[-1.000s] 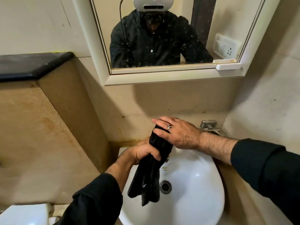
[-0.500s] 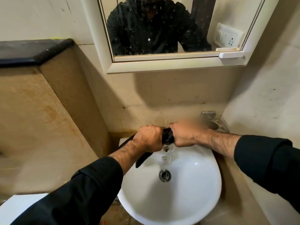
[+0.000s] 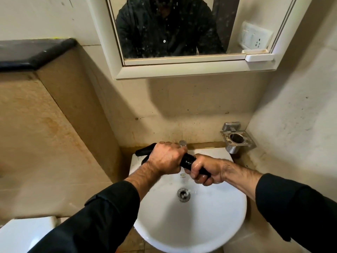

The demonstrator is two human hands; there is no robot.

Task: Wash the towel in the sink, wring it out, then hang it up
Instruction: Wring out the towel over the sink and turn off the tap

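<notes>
The towel (image 3: 187,161) is black, wet and twisted into a tight rope over the back of the white sink (image 3: 215,225). My left hand (image 3: 166,157) is closed around its left part, and a short end (image 3: 144,151) sticks out past the fist over the sink's back left corner. My right hand (image 3: 206,170) grips the right part, knuckles down, wet and shiny. Only a short stretch of towel shows between the two fists. The drain (image 3: 183,194) lies below them, with a little water around it.
A tap knob (image 3: 182,142) stands behind my left hand. A metal holder (image 3: 237,139) is fixed to the wall at the back right. A framed mirror (image 3: 182,33) hangs above. A dark-topped ledge (image 3: 34,52) rises on the left, a white lid (image 3: 23,234) at lower left.
The towel hung loose from both hands a second ago. Both hands have since closed on it as fists and twisted it tight; my right hand has turned lower, and the view tilted down.
</notes>
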